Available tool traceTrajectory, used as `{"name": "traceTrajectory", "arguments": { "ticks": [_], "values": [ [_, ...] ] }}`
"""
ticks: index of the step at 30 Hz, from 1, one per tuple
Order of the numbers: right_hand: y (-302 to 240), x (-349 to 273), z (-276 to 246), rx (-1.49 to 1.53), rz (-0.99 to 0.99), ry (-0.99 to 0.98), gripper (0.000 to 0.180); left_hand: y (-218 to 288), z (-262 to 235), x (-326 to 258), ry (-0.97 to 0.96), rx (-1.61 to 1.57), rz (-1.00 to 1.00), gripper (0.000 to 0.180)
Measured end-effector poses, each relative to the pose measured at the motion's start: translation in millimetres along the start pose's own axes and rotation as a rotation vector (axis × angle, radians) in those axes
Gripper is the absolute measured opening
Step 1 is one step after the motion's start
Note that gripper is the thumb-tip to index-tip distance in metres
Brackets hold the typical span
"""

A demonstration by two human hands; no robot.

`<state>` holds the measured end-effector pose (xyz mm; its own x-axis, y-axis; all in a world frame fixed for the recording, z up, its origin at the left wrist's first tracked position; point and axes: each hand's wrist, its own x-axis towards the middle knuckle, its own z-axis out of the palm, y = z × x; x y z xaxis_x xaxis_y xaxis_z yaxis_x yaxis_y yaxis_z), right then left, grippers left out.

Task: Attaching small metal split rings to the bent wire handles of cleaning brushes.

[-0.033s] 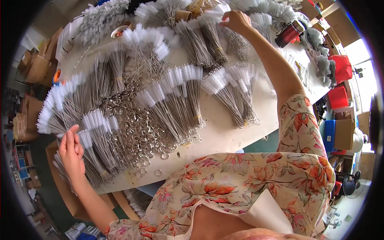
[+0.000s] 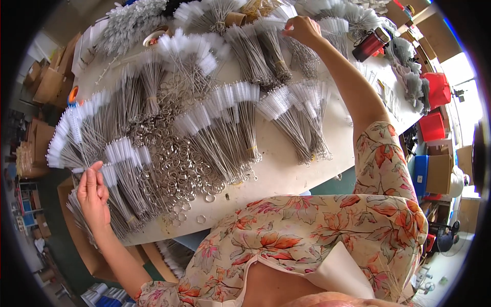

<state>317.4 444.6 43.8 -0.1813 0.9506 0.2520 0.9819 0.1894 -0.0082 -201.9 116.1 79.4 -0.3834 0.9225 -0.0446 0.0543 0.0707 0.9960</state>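
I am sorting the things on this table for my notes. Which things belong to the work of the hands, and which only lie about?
In the work:
- left hand on a bundle of wire brushes
- right hand reaching into the far brush bundles
- pile of metal rings

Lying about:
- red flask
- red bins
- cardboard boxes
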Motion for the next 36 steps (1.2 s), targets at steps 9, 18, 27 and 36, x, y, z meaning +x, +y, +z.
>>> {"name": "traceTrajectory", "arguments": {
  "ticks": [9,18,27,36],
  "values": [
    [24.2,19.0,25.4,0.100,0.079,0.011,0.020,-24.1,9.6,-48.6,-0.002,-0.150,-0.103,0.027],
    [-50.7,-18.7,-107.5,1.051,0.061,0.564,0.017,-20.4,59.0,-66.5,-0.045,-0.054,0.022,0.025],
    [-254.5,-214.3,-75.7,1.731,-0.376,-0.447,0.022,-31.2,182.4,-66.8,-0.202,0.051,0.542,0.012],
    [-239.1,-260.1,-29.5,2.050,0.040,-0.648,0.037,-51.6,162.3,-94.6,-0.044,0.358,1.002,0.016]
  ]
}}
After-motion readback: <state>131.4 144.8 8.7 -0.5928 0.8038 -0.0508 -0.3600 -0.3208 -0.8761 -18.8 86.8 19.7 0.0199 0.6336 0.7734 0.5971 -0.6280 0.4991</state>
